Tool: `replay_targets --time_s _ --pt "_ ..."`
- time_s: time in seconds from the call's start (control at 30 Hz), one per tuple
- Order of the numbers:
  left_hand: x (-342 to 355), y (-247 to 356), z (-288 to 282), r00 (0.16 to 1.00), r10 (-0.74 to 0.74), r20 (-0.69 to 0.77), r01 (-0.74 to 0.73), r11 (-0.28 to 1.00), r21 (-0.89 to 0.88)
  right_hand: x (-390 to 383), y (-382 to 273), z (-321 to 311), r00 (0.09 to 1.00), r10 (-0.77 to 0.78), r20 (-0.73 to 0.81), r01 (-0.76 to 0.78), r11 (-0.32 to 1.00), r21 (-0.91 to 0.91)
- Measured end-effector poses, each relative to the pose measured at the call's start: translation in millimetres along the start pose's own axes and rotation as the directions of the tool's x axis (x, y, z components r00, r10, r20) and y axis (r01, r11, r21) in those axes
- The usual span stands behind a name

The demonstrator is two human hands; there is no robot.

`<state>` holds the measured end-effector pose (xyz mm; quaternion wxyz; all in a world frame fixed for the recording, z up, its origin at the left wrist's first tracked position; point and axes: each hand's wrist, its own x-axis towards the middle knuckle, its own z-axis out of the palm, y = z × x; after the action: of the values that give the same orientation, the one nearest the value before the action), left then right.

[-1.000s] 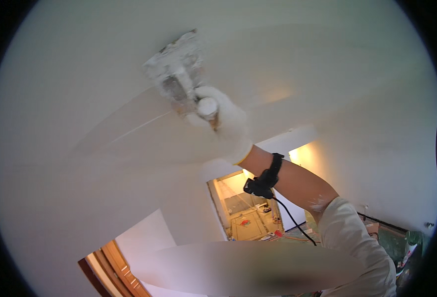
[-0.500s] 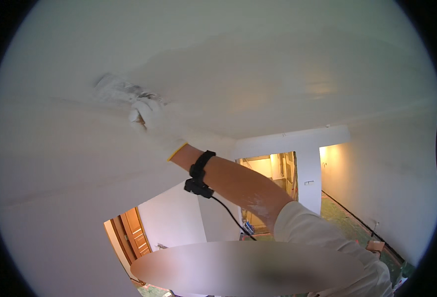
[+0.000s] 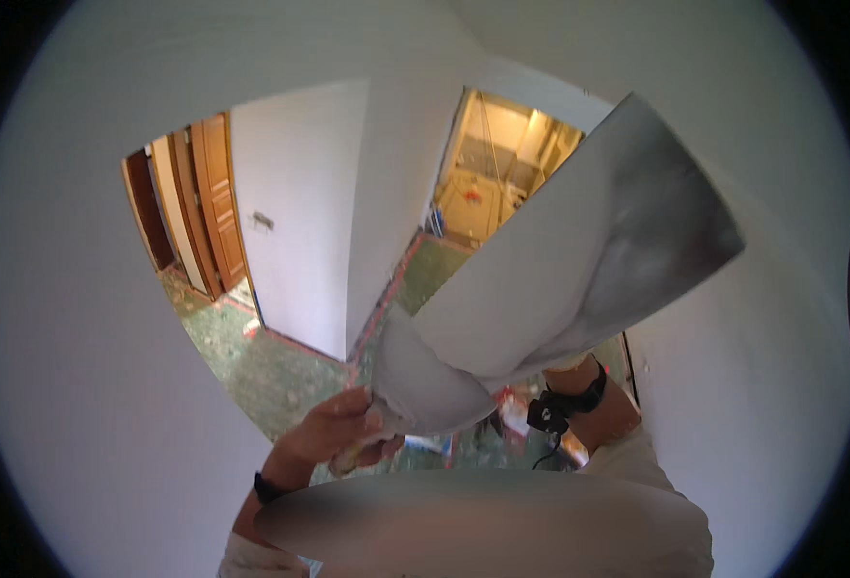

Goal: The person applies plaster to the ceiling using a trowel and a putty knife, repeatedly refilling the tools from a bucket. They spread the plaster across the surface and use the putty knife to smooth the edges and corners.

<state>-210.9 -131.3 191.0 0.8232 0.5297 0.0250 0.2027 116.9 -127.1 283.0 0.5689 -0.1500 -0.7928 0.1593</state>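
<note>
My left hand (image 3: pixel 340 433) comes up from the lower edge, closed on the handle of a small putty knife (image 3: pixel 420 385) whose blade is coated with grey-white plaster. A wide plastering blade (image 3: pixel 588 260), grey and smeared, slants up to the right and lies edge-on across the small knife. My right hand (image 3: pixel 567 366) grips the wide blade from behind and is almost wholly hidden by it. Only a pale glove edge and the wrist with a black band (image 3: pixel 571 403) show.
White walls and ceiling fill most of the view. Brown wooden doors (image 3: pixel 208 202) stand at the left, above a green speckled floor (image 3: pixel 280 366). A lit doorway (image 3: pixel 502 164) opens into another room. A wall corner (image 3: pixel 362 241) juts out at the middle.
The view has swung down from the ceiling to the room. My right hand has left the plaster patch on the ceiling, and both blades now meet in front of me.
</note>
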Motion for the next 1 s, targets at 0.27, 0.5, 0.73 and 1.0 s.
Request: replay_targets --time_s 0.27,0.5,0.73,1.0 --pt "3 50 -88 0.996 0.086 0.021 -0.085 0.994 -0.073 -1 23 27 0.614 0.766 0.187 -0.734 0.642 -0.220" --pt "-50 -21 -102 0.961 0.151 -0.233 -0.194 0.965 -0.175 17 14 25 0.660 0.750 0.040 -0.751 0.656 0.076" --pt "-81 -43 -142 0.926 0.238 -0.294 -0.297 0.939 -0.175 262 -15 55 0.992 0.072 0.100 0.048 0.522 -0.851" --pt "-102 -4 -112 0.695 0.224 -0.683 -0.205 0.973 0.110 481 5 95 0.921 -0.301 0.247 0.348 0.352 -0.869"
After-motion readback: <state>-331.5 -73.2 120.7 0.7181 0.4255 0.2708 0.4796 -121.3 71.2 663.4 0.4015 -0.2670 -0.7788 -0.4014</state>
